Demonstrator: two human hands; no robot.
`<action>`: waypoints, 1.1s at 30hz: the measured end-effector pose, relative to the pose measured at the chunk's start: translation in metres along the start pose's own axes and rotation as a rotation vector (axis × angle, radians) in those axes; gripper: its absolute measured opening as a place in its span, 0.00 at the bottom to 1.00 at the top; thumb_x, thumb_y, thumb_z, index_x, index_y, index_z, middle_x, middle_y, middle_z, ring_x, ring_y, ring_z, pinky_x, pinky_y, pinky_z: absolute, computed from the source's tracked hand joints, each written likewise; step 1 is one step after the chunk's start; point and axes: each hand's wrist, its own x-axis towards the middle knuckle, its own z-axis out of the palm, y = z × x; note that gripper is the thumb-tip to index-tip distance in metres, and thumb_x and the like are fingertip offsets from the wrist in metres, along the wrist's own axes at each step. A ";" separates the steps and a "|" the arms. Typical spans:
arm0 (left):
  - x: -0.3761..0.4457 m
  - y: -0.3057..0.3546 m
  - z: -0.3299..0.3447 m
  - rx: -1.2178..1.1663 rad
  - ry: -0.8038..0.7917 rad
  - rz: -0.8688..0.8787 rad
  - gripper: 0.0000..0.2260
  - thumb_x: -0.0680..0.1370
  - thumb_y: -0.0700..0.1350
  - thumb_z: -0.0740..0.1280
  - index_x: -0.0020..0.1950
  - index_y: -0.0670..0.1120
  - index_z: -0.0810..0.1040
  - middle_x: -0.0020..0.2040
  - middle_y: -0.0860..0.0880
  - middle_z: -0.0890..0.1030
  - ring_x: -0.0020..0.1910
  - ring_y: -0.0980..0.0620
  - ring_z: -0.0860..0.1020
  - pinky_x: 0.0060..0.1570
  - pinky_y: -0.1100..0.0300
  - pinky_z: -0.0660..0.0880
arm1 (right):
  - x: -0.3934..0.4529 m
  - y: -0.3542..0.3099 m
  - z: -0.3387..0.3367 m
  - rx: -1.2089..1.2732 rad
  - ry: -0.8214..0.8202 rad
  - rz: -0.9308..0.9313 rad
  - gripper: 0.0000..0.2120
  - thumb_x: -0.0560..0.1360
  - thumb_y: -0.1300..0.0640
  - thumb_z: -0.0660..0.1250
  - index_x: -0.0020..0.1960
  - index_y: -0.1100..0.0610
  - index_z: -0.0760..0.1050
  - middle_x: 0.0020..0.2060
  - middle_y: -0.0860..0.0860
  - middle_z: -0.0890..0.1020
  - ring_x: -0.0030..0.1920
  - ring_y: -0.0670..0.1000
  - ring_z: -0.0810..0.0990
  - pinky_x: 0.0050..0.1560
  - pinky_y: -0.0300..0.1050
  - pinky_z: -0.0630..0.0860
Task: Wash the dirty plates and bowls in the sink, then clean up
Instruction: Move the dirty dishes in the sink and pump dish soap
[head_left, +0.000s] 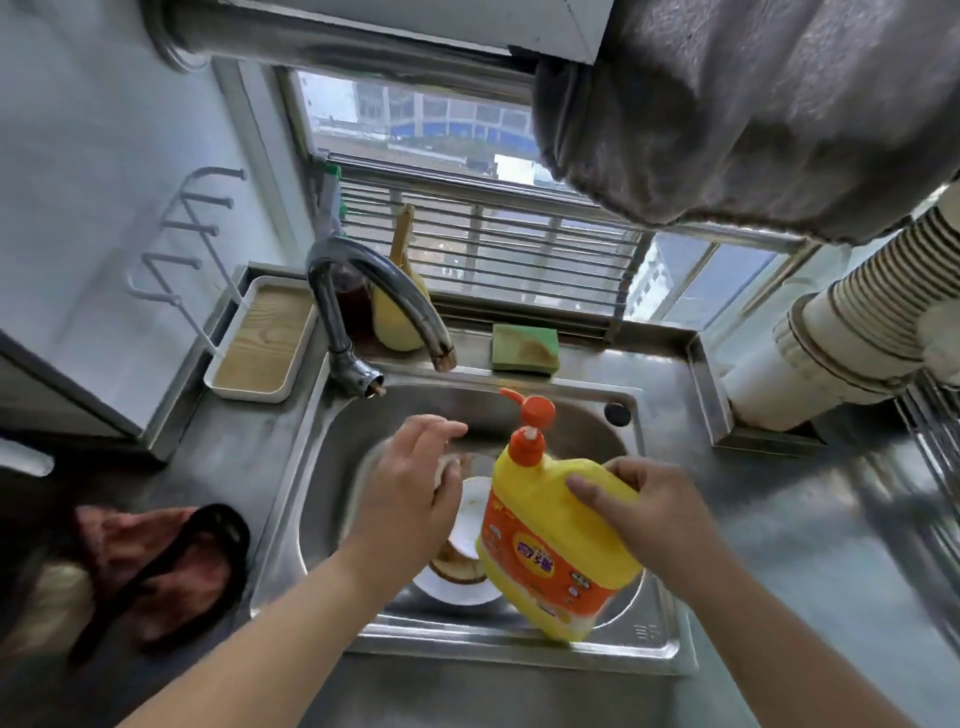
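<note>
Two bare hands over a round stainless steel sink (332, 457), one holding a yellow dish-soap bottle with an orange pump top (550, 525).

The right hand (649, 509) reaches in from the lower right, fingers and thumb wrapped round the bottle's upper shoulder, holding it tilted above the basin's right side. The left hand (410, 483) stretches forward over the basin, palm down, fingers relaxed and spread toward the pump nozzle, gripping nothing. Below it, dirty white plates and bowls (467, 519) lie stacked in the basin. A curved metal tap (374, 280) and a green sponge (524, 348) sit behind.
</note>
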 end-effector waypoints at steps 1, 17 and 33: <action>-0.004 0.003 -0.001 0.039 0.022 0.097 0.13 0.76 0.42 0.60 0.60 0.44 0.74 0.57 0.50 0.73 0.53 0.52 0.75 0.57 0.57 0.73 | -0.002 0.000 0.003 -0.010 -0.033 -0.016 0.11 0.69 0.44 0.72 0.40 0.52 0.80 0.35 0.48 0.81 0.39 0.47 0.80 0.36 0.41 0.74; 0.015 0.026 0.001 -0.724 -0.312 -0.741 0.28 0.70 0.67 0.65 0.62 0.51 0.74 0.56 0.53 0.80 0.58 0.55 0.78 0.60 0.56 0.73 | -0.003 -0.018 -0.014 0.105 -0.283 0.043 0.23 0.60 0.35 0.66 0.44 0.51 0.81 0.33 0.45 0.81 0.37 0.45 0.79 0.36 0.38 0.73; 0.012 0.064 0.018 -0.709 -0.274 -0.950 0.33 0.62 0.77 0.56 0.48 0.52 0.79 0.47 0.50 0.82 0.50 0.50 0.79 0.57 0.50 0.73 | -0.003 -0.016 0.001 0.060 -0.284 0.165 0.17 0.71 0.40 0.67 0.42 0.55 0.79 0.23 0.42 0.73 0.33 0.46 0.73 0.35 0.40 0.70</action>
